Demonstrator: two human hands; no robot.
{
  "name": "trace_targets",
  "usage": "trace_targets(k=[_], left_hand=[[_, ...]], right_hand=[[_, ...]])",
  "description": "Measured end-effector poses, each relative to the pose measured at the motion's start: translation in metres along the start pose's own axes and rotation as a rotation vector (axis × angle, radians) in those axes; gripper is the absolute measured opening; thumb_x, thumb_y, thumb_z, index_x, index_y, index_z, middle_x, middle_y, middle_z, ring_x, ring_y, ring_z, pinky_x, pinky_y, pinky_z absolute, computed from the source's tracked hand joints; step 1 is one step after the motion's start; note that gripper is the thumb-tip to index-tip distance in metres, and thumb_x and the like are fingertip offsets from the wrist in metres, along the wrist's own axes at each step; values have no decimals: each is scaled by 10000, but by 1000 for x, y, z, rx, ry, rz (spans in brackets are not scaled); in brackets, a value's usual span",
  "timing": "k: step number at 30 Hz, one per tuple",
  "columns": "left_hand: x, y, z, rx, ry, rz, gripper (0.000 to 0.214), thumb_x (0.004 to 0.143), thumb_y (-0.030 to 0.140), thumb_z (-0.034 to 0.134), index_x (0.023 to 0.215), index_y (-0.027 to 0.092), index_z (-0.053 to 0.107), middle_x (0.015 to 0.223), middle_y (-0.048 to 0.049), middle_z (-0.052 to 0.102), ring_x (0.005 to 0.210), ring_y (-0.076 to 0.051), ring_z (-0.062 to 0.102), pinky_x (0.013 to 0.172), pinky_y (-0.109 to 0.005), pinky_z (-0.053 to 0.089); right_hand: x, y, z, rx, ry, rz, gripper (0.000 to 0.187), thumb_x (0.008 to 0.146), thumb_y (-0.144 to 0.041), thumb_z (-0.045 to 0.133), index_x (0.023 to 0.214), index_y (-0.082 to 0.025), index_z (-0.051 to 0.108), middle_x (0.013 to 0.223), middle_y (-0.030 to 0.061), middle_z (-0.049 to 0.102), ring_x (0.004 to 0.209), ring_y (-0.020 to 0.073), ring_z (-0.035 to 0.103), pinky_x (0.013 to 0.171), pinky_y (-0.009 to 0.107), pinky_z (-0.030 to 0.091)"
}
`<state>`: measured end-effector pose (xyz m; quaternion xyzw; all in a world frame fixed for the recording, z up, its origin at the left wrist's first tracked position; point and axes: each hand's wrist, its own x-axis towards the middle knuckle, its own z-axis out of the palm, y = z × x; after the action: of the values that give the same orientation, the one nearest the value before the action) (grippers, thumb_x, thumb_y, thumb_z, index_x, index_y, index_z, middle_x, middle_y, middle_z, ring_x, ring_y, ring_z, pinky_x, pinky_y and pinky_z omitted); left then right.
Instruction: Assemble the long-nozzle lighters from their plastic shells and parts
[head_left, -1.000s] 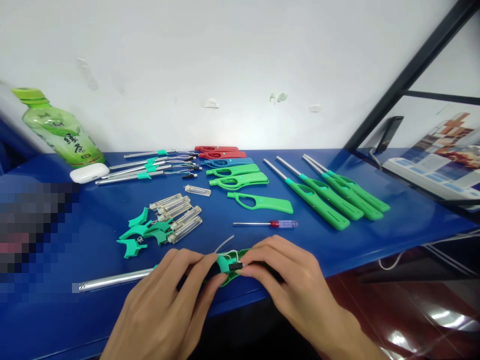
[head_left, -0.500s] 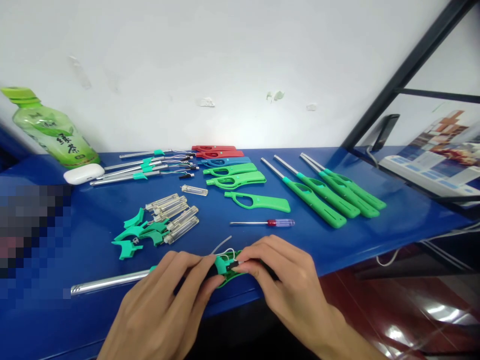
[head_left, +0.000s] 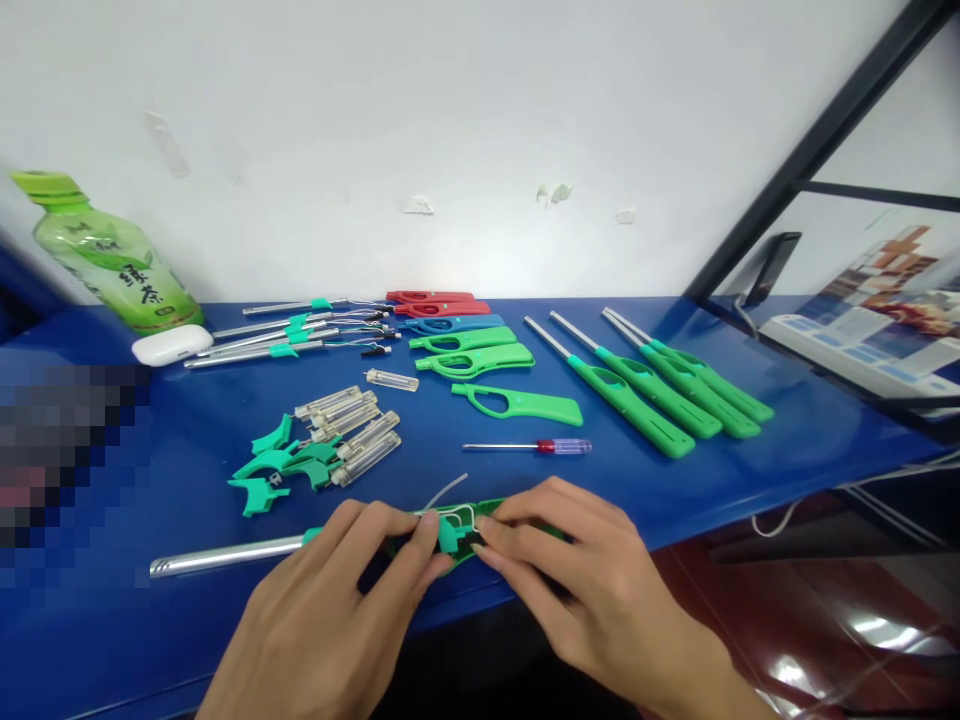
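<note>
At the table's front edge, both hands work on an open green lighter handle shell (head_left: 491, 507) with a long metal tube (head_left: 232, 555) reaching left. My left hand (head_left: 337, 600) is closed, its thumb and fingertips pressing a teal trigger (head_left: 450, 536) inside the shell. Just right of the trigger, a small black igniter (head_left: 471, 538) shows between the hands. My right hand (head_left: 592, 560) pinches it at its right end, beside a looped white wire (head_left: 463, 508); its fingertips partly cover it. A thin clear tube (head_left: 448, 490) sticks up behind the trigger. Fingers hide much of the shell.
Beyond the hands lie a screwdriver (head_left: 529, 447), loose teal triggers (head_left: 259, 494), clear fuel tanks (head_left: 367, 455) and handle shells (head_left: 525, 404). Several assembled lighters (head_left: 637, 410) lie right. Wired metal tubes (head_left: 262, 352), a white case (head_left: 172, 345) and a tea bottle (head_left: 120, 265) are back left.
My right fingertips have shifted slightly around the black igniter, which is more covered now. The trigger sits a little farther right in view, and the whole view has moved slightly.
</note>
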<state>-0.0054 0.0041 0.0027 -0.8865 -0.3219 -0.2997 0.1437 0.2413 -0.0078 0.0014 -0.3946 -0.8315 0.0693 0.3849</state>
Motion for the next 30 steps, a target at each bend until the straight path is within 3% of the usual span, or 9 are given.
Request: trace_targets(k=[14,19,23,30], left_hand=[[-17,-4,5,39,-51,-3,325,1143,289,511,1357,119,688,1069,-113,709,885,-227,683,684,-386,577],[-25,-5,6,80,-43,-10,339,1127,283,558,1402,145,699,1183,-97,752,1063,-267,658,905,-442,556],[-23,-6,3,-5,-4,-45,341,1098,160,579,1426,162,674,1272,-43,757,1146,-222,600,1087,-369,461],[-19,-13,-4,-63,102,-198,304,1061,66,597,1314,210,684,1245,-26,724,1179,-199,595,1114,-345,443]], right_hand=[[2,3,-2,-51,-14,-53,84,1073,-199,696,1098,-186,775,984,28,756,819,172,638,737,338,525],[1,7,-3,-34,-35,-32,132,1100,-235,671,1153,-192,784,1027,29,773,864,177,676,792,340,567],[2,13,-6,-13,-29,-14,159,1107,-221,656,1206,-194,777,1070,35,781,898,169,700,819,318,588],[1,18,-8,-18,38,-23,243,1070,-230,733,1312,-224,724,1109,24,794,958,165,738,909,316,582]])
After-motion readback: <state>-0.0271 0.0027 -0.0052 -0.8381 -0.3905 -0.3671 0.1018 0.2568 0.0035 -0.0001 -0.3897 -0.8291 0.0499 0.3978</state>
